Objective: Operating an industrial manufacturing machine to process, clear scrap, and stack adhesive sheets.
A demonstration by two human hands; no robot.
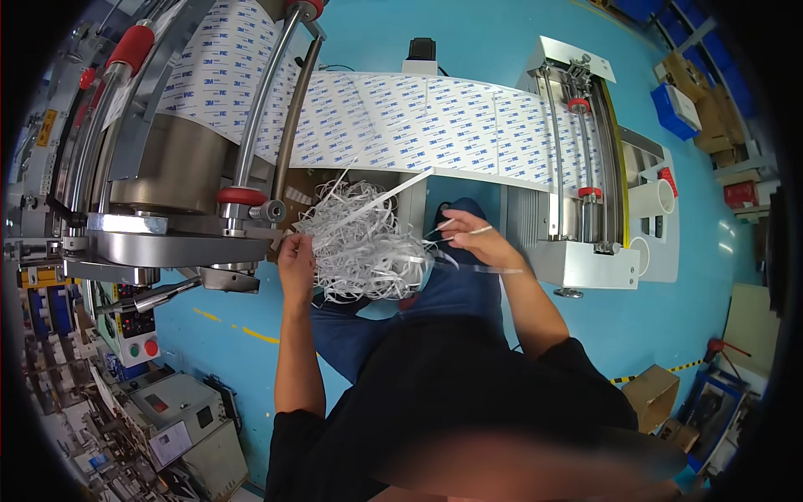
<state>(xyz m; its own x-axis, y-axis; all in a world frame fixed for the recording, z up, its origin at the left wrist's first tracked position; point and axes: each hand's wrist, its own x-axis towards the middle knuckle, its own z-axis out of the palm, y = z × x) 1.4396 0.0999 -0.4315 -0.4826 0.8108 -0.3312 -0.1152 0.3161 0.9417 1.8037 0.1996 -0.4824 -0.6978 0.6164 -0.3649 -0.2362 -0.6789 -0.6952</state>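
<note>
A tangled bundle of thin white strips (360, 243) hangs in front of me, below a wide white printed web (435, 125) stretched between two machines. My left hand (295, 261) grips the left side of the bundle, close to the metal roller frame (167, 243). My right hand (468, 238) pinches a few loose strips pulled out to the right of the bundle, near the white machine (585, 167). One long strip runs up from the bundle to the web's lower edge.
The floor (686, 284) is blue with yellow dashed markings. A control box with a red button (138, 330) stands at the lower left. Cardboard boxes (652, 393) lie at the lower right, blue bins and cartons (677, 105) at the upper right.
</note>
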